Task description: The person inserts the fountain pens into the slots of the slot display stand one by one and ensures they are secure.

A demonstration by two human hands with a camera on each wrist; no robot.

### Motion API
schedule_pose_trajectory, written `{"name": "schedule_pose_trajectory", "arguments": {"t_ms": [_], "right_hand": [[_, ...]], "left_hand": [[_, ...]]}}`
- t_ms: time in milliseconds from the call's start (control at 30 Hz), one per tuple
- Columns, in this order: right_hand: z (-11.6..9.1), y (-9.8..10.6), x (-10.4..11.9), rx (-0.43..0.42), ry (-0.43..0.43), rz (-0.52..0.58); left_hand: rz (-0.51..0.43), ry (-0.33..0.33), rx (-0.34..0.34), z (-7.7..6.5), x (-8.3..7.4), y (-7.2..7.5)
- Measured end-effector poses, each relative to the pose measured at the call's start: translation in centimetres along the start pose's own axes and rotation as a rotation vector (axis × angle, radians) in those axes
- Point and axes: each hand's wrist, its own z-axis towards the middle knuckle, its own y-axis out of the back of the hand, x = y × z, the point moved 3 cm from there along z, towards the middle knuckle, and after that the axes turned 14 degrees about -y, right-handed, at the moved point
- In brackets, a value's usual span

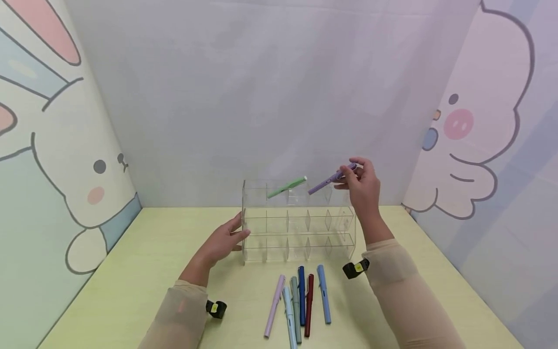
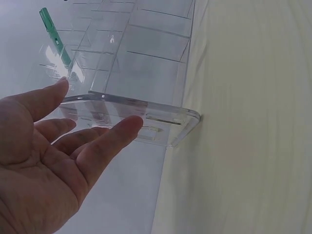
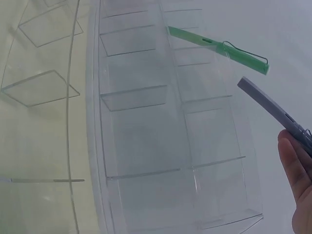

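Observation:
A clear tiered rack (image 1: 298, 234) with dividers stands upright on the table. My left hand (image 1: 224, 240) holds its left side panel, thumb at the front edge and fingers toward the back; in the left wrist view the fingertips (image 2: 130, 124) are at that panel. A green pen (image 1: 287, 187) lies slanted across the top tier, its clip end up to the right. Above the top tier's right part, my right hand (image 1: 364, 186) pinches a purple pen (image 1: 324, 184) between thumb and fingers. That pen tilts down to the left, its lower end close to the green pen.
Several pens lie on the table in front of the rack: lilac (image 1: 274, 306), pale blue (image 1: 289, 317), grey-green (image 1: 296, 310), dark blue (image 1: 302, 295), dark red (image 1: 309, 305) and blue (image 1: 324, 294). A grey backdrop (image 1: 261, 97) hangs behind, with cartoon panels at both sides.

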Motion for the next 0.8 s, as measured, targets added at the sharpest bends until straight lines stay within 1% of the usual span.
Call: {"name": "schedule_pose_trajectory", "arguments": {"t_ms": [100, 200, 300, 367, 500, 600, 667, 733, 800], "right_hand": [[0.6, -0.1, 0.2, -0.035, 0.034, -0.020], [1.3, -0.2, -0.4, -0.064, 0.065, -0.027], [2.0, -0.5, -1.3, -0.063, 0.072, -0.033], [2.2, -0.9, -1.7, -0.051, 0.068, -0.056], [2.2, -1.7, -2.6, -0.017, 0.038, -0.159], [2.0, -2.3, -3.2, 0.001, 0.022, -0.280], [1.9, -2.5, -3.5, 0.012, 0.018, -0.335], [1.8, -2.7, -3.7, 0.018, 0.019, -0.380], [1.7, -2.8, -3.9, 0.024, 0.021, -0.397]], "left_hand": [[0.005, -0.003, 0.003, 0.1, 0.0, 0.0], [0.009, 0.000, 0.003, 0.0, 0.0, 0.0], [0.008, 0.005, -0.001, 0.0, 0.0, 0.1], [0.008, 0.004, -0.002, 0.0, -0.1, 0.1], [0.006, 0.005, -0.003, -0.1, -0.1, 0.1], [0.002, 0.000, 0.001, -0.1, -0.1, 0.1], [0.002, 0.000, 0.002, -0.1, -0.1, 0.0], [0.002, 0.000, 0.002, 0.0, -0.1, 0.0], [-0.001, 0.005, -0.002, 0.0, -0.2, 0.0]]}}
